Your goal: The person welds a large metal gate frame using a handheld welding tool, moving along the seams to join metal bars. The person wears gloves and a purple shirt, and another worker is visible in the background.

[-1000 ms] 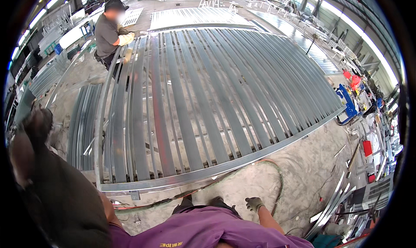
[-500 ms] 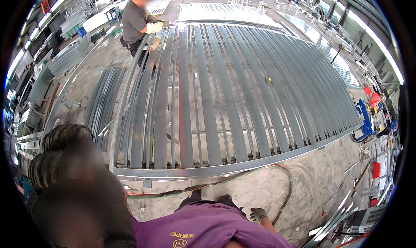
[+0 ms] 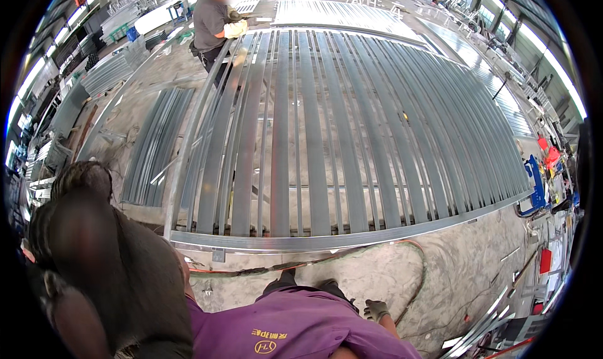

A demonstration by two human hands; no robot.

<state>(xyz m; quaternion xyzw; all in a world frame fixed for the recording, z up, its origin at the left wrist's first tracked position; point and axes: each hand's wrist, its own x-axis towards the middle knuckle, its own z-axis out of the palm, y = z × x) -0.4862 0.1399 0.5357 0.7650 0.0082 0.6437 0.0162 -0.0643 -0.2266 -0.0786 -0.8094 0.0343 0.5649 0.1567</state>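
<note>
My right hand [image 3: 377, 309], in a grey glove, hangs by my side next to my purple shirt [image 3: 295, 331]; its fingers are loosely bent and nothing shows in it. My left hand is hidden behind a dark, blurred figure [image 3: 100, 265] close at my left. In front of my feet lies a large frame of long parallel grey metal channels [image 3: 314, 139], its near edge rail [image 3: 326, 241] just beyond my shoes. At the frame's far left corner, a co-worker [image 3: 213, 20] in a dark shirt and light gloves bends over the channels.
An orange and green hose [image 3: 352, 252] runs over the concrete floor between me and the frame. A stack of metal sections [image 3: 154, 145] lies left of the frame. Blue and red equipment [image 3: 540, 183] stands at the right edge, with loose metal strips [image 3: 483, 327] at lower right.
The view has swung left, so the frame sits more centred. The dark figure at my left has grown larger and closer. My right hand has dropped lower in the picture.
</note>
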